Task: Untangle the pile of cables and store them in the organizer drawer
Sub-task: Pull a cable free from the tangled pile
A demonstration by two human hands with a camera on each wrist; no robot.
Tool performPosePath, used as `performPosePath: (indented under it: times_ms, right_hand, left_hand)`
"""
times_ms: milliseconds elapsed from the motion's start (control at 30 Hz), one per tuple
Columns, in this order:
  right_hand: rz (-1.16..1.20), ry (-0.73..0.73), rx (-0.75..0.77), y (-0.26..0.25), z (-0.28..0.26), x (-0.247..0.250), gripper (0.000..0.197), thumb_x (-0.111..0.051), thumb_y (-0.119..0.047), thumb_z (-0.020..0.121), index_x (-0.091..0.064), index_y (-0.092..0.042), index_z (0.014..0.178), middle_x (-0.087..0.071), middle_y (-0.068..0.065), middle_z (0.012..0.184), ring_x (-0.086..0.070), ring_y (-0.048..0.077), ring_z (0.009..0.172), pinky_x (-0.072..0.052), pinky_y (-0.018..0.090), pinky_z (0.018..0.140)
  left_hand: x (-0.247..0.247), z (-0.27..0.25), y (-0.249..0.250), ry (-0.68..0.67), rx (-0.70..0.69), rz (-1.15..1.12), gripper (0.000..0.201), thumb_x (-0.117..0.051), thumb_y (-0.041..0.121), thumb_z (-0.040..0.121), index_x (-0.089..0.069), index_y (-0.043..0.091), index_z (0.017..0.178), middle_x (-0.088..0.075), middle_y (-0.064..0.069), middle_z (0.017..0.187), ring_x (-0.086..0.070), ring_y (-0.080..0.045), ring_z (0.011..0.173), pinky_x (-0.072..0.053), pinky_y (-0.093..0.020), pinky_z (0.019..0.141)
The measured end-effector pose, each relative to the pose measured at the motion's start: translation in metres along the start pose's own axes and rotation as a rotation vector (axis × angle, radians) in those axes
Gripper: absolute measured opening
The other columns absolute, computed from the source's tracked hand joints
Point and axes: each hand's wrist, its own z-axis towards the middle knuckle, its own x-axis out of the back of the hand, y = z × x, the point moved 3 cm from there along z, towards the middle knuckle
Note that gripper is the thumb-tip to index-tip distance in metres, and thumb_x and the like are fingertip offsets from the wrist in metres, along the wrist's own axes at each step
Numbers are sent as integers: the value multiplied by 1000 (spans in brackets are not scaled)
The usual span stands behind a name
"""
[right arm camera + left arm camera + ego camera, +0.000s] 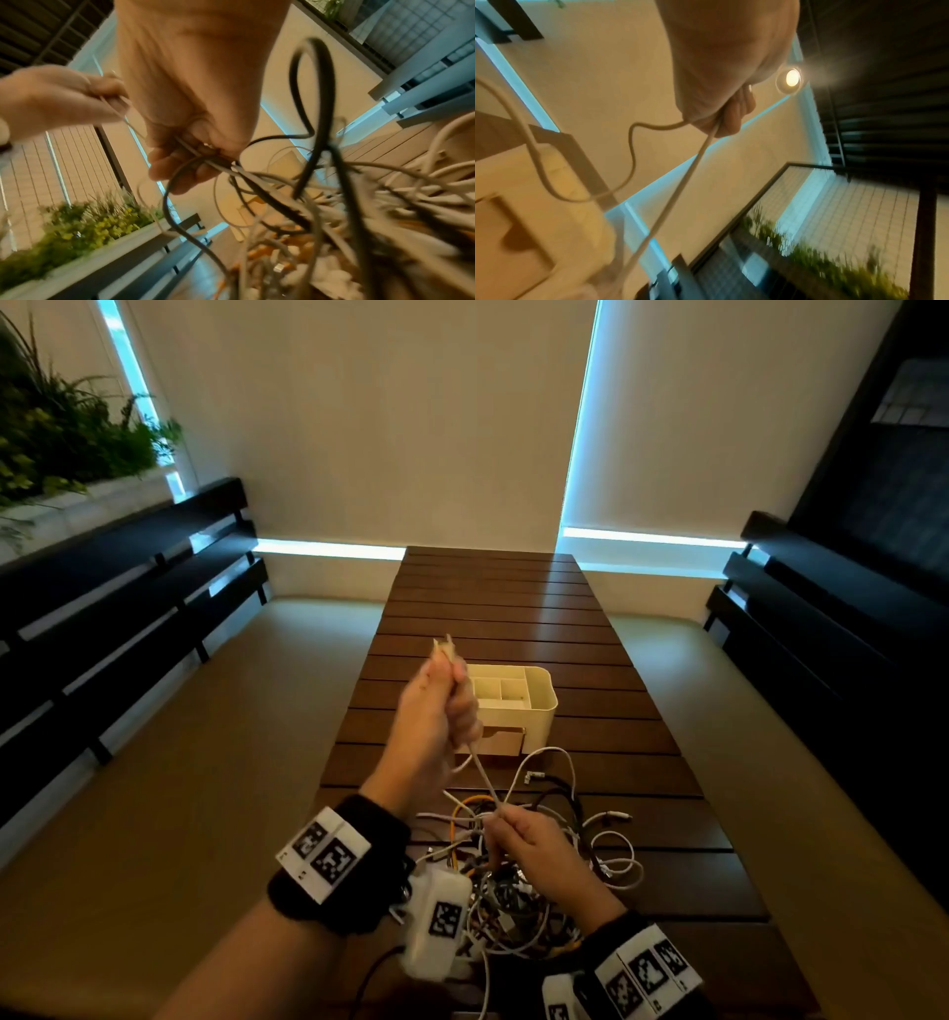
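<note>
**Both hands on one white cable above the pile**

Head view: the left hand [441,706] is raised over the counter [513,608], fingers curled into a fist round a white cable [485,778], whose end sticks up out of the top of the fist. The cable runs taut down to the right hand [534,845], which pinches it between thumb and fingertips just above the pile [529,880] of white, black and orange cables lying at the near end of the counter. The cream organizer [529,706] stands beyond the pile, partly hidden by the left hand; its drawer [500,744] is pulled out toward the pile.

Left wrist view: the left hand [726,81] is closed tight on the cable [680,188]; one straight run and one slack loop hang from the fist. The rest is blurred.

Right wrist view: the right hand [195,121] has thumb and fingers closed on thin strands of cable [226,168] at the edge of the pile [359,213], with a black cable [313,97] looping beside it. The left hand [56,97] shows at the left, gripping the thin white strand.
</note>
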Motion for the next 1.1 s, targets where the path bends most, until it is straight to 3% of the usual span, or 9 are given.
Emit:
performPosePath:
  times_ms: [167,267,433,500,633,767,867,1000,1100]
  right_hand:
    - [-140,29,-153,41,-7,10,32,-41,-22,99,-52,-21,69,-55,-3,65,-52,7,61,-43,25,66]
    - [-137,84,-160,33,-6,20,33,-38,-23,99,-52,-18,70,-57,-1,66,-54,12,65,-43,18,63]
    - [-230,121,-93,15,2,21,34,-40,-26,99,-47,-28,66,-51,-6,63,-50,10,60,-42,30,64]
    - [-240,112,-65,10,1,19,32,-39,-26,99,-46,-32,67,-50,-8,64,-48,7,59,-41,27,61]
    - [-213,119,-77,13,-1,18,30,-40,-25,98,-49,-29,70,-52,-7,66,-49,7,60,-41,22,59]
    - [-189,168,-102,29,-8,28,28,-44,-21,97,-54,-24,71,-58,-6,70,-54,-2,62,-42,12,62]
    - [-131,177,-79,31,-13,34,25,-46,-14,96,-58,-19,74,-61,-5,71,-57,-3,67,-43,11,67]
    - [-165,174,-43,27,-12,36,26,-50,-13,94,-56,-28,74,-60,-9,72,-55,-6,68,-42,9,66]
    - [-229,193,-23,28,-12,37,22,-54,-13,92,-58,-30,79,-59,-11,80,-55,-6,76,-41,9,69]
  left_hand:
    - [11,11,64,54,-186,-46,40,-22,38,102,-46,19,75,-31,10,49,-23,-4,40,-19,-18,38]
    - [11,9,49,-35,-120,486,36,-41,46,93,-50,17,74,-42,8,55,-35,-4,43,-27,-17,41]
    - [25,-5,-46,-332,145,1267,39,-75,38,75,-65,24,110,-63,11,111,-58,-6,100,-48,-30,92]
    - [26,-10,-74,-413,185,1409,33,-64,41,85,-63,27,115,-64,10,108,-59,-6,97,-51,-30,89]
    - [30,-12,-89,-443,141,1609,34,-48,49,93,-60,20,81,-57,7,71,-54,-11,67,-47,-28,66]
    - [24,-9,-53,-207,-35,1224,31,-48,44,93,-58,30,68,-57,7,60,-53,-7,54,-50,-37,60]
    - [22,-2,-12,-15,-218,852,28,-56,44,87,-68,24,71,-68,-9,71,-63,-24,68,-53,-42,71]
    - [10,-7,9,57,-359,573,30,-53,34,89,-67,16,70,-65,10,65,-59,0,65,-47,-15,64]
    - [12,-8,13,157,-358,378,34,-52,36,93,-68,22,66,-50,11,50,-37,-2,47,-33,-16,49]
